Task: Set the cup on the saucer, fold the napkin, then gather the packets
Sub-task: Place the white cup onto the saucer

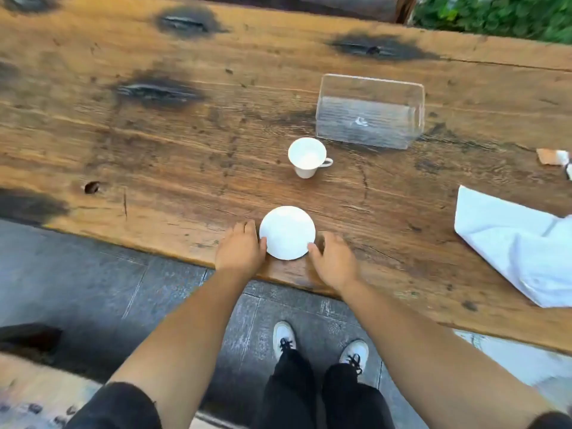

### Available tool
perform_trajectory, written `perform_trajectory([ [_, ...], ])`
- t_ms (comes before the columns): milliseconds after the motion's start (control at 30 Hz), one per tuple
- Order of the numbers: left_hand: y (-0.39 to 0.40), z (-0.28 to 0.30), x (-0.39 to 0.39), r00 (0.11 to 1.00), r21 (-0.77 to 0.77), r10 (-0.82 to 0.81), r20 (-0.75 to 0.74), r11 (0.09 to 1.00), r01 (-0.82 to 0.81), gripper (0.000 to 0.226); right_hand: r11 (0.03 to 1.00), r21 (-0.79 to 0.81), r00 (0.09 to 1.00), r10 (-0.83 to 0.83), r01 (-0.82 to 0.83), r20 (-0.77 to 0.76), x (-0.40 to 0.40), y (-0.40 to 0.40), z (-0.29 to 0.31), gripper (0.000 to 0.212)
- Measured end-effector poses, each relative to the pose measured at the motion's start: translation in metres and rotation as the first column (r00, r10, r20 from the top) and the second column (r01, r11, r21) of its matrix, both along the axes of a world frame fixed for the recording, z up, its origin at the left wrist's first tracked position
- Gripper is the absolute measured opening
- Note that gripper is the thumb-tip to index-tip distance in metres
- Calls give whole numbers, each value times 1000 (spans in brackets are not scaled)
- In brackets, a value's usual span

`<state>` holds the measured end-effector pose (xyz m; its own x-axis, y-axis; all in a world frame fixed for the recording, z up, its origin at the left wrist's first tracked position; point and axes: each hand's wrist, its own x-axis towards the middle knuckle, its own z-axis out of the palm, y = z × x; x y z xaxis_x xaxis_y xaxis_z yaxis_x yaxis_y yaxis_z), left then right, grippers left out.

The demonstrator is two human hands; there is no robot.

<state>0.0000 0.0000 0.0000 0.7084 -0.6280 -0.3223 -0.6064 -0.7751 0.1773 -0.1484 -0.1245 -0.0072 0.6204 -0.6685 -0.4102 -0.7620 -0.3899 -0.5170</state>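
A white saucer (pixel 287 232) lies near the table's front edge. My left hand (pixel 240 247) grips its left rim and my right hand (pixel 333 258) grips its right rim. A small white cup (pixel 306 157) stands upright on the wood a short way behind the saucer, handle pointing right. A white napkin (pixel 513 246) lies spread and rumpled at the right edge of the view. Packets (pixel 554 157), brown and white, lie at the far right, partly cut off by the frame.
A clear plastic box (pixel 370 111) stands open behind the cup. The wooden table (pixel 154 150) has dark knots and a near edge running under my wrists. Below are grey floor tiles and my shoes. Green plants show at the top right.
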Motion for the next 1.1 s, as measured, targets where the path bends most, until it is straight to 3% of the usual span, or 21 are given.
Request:
perform_trajectory([
  [300,-40,-21,14,936,-69,245,-253,960,-270,25,969,113,975,-224,222,7,28,-24,-17,23],
  [433,-55,-9,-32,912,-159,180,-370,954,-253,16,956,102,958,-281,274,61,-33,-47,-5,12],
  [567,-76,-9,-76,893,-148,117,-434,969,-199,14,944,85,946,-323,320,28,-87,-65,-4,12],
  [867,-95,-23,-101,915,-71,110,-389,986,-148,13,934,53,934,-356,354,33,-116,-76,-24,17],
  [1100,-97,-28,-109,931,-73,90,-355,990,-124,12,957,-11,957,-291,291,11,-122,-81,-30,21],
])
